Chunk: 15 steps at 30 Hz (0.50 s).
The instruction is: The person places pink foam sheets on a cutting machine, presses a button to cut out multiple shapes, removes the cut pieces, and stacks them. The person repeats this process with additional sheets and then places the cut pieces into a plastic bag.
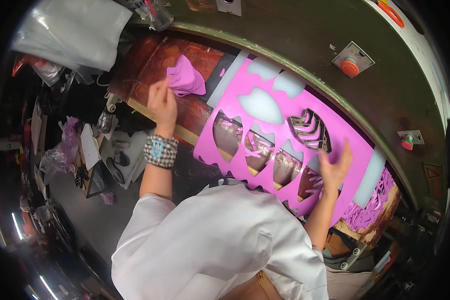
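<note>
A large pink sheet (212, 145) with rows of curved, pointed cut-outs lies over a pale blue cutting board (260, 105). On the sheet rests a black metal cutting die (310, 131) with angled bars inside a curved outline. My right hand (335, 167) is just right of and nearer than the die, thumb and fingers spread, slightly blurred, with nothing in it. To the left, my left hand (163, 106) pinches the edge of pink cut pieces (186, 77) over a reddish-brown worn surface (155, 60). How many pieces lie together there I cannot tell.
A dark green machine beam (305, 40) with a red push button (349, 67) and another red button (407, 143) runs along the far side. Pink scraps (372, 202) heap at the right. Clear plastic bags (72, 32) hang far left, above a cluttered grey table (85, 200).
</note>
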### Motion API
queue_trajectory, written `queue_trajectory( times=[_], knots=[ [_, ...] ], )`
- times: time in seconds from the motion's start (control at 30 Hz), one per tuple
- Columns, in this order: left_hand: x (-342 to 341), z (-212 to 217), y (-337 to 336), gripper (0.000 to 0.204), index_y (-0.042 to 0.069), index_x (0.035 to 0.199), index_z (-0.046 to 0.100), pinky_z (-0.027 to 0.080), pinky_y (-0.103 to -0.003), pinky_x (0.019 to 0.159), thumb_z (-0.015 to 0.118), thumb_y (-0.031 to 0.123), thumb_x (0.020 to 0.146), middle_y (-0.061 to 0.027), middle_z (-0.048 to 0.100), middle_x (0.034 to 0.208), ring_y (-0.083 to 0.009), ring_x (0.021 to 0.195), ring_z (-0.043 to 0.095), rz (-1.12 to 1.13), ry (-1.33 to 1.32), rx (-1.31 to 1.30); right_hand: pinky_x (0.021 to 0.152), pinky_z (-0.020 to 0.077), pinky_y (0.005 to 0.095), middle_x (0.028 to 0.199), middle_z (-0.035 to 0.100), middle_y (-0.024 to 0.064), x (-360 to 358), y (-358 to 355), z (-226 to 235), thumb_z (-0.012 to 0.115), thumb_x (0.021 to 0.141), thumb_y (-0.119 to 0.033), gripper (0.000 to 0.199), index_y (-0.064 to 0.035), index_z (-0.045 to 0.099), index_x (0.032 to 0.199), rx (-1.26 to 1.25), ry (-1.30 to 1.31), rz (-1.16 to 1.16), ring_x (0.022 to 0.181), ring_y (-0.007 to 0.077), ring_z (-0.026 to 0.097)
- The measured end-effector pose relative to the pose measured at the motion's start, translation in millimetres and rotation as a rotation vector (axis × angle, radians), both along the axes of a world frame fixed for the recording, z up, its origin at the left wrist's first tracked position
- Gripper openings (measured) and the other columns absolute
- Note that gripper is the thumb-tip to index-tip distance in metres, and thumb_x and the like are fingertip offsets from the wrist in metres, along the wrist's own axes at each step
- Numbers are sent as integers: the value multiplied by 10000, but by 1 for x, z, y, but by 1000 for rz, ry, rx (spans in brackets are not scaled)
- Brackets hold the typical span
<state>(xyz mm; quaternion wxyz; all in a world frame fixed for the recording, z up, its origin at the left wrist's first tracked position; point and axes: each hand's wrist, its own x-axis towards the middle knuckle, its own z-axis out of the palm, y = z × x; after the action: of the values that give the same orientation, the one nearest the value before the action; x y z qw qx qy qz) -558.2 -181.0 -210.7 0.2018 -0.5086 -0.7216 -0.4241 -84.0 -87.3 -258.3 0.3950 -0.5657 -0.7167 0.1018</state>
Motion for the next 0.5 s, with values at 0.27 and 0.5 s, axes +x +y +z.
queue_trajectory(
  times=[0.27,0.5],
  knots=[
    [-70,-37,27,407,55,1134,656,430,-417,1002,508,-66,775,-202,576,1235,-380,1135,540,34,3,-524,887,496,413,1165,598,170,-68,32,26,908,520,-247,875,-48,529,1283,-1,-58,230,1027,344,598],
    [9,-17,73,369,43,1144,633,470,-388,901,523,-40,802,-157,628,1093,-328,1031,587,-129,-91,-271,908,501,357,1195,599,172,-31,44,8,886,571,-48,1015,-43,325,1417,-557,821,239,1088,234,590]
  ],
)
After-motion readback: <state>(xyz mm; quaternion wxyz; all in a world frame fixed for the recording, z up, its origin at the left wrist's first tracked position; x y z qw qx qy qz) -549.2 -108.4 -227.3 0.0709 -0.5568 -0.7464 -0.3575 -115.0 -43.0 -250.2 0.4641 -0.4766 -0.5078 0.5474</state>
